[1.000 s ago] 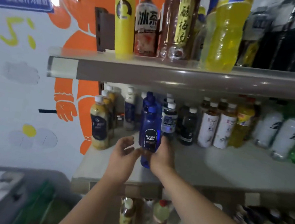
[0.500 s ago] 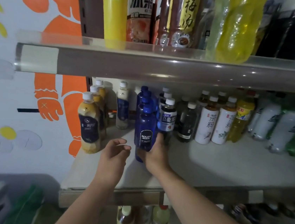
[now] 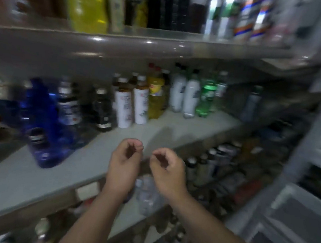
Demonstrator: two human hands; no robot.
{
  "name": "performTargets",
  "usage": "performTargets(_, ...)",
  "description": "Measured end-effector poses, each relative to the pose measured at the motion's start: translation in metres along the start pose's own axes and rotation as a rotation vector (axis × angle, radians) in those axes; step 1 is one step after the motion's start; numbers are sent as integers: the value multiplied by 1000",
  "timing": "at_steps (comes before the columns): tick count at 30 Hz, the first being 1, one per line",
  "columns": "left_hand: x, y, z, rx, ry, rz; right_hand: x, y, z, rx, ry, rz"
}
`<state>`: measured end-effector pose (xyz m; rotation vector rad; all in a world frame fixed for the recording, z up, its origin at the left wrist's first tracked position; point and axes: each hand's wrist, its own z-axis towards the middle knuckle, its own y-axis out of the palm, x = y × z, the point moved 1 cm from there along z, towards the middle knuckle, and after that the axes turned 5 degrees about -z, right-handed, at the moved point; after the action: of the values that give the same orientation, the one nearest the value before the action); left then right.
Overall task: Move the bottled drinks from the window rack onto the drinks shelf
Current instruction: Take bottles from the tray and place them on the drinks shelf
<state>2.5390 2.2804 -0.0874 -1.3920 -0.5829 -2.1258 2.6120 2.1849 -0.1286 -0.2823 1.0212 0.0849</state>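
Observation:
The blue soda bottle (image 3: 43, 128) stands on the grey drinks shelf (image 3: 174, 131) at the left, in front of other blue bottles, with no hand on it. My left hand (image 3: 126, 160) and my right hand (image 3: 167, 170) hover side by side in front of the shelf's edge, well to the right of the blue bottle. Both have loosely curled fingers and hold nothing. The whole view is motion-blurred.
White-labelled tea bottles (image 3: 131, 104), a yellow bottle (image 3: 155, 96), white bottles (image 3: 184, 96) and a green bottle (image 3: 205, 98) line the back of the shelf. An upper shelf (image 3: 144, 45) carries tall bottles. Lower shelves hold more bottles. Grey crates (image 3: 300, 221) stand at the right.
My right hand has let go of the blue bottle, which stays on the shelf. Both hands have drawn back, and the view has swung to the right.

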Motion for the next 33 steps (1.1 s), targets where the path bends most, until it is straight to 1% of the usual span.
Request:
performTargets(3,-24,102,-34,-208,-87,-54,32,-108,-16,100,117,-124)
performTargets(6,-46,204,-93,-432,-180,-74,59,-216,-52,198,251,-274)
performTargets(8,-56,263,-138,-552,-243,-78,71,-284,-85,300,327,-339)
performTargets(11,-61,341,-204,-715,-277,-46,84,-379,-146,476,457,-424)
performTargets(14,-61,406,-265,-852,-317,-34,89,-457,-205,622,590,-472)
performTargets(17,-56,462,-323,-983,-359,-41,97,-518,-255,761,679,-483)
performTargets(20,-50,508,-375,-1123,-403,-55,107,-567,-290,820,725,-537)
performTargets(23,-45,545,-414,-1179,-422,-64,122,-612,-306,802,777,-624)
performTargets(24,-44,555,-422,-1166,-431,-67,129,-628,-307,787,821,-658)
performTargets(26,-43,571,-434,-1125,-451,-73,143,-665,-306,737,929,-812)
performTargets(28,-43,586,-439,-1107,-465,-61,160,-703,-301,624,1076,-967)
performTargets(29,-45,593,-440,-1106,-466,-57,170,-719,-299,559,1167,-1007)
performTargets(31,-51,607,-440,-1104,-469,-58,193,-743,-296,424,1350,-1025)
performTargets(33,-57,619,-438,-1103,-478,-66,215,-754,-294,326,1479,-1017)
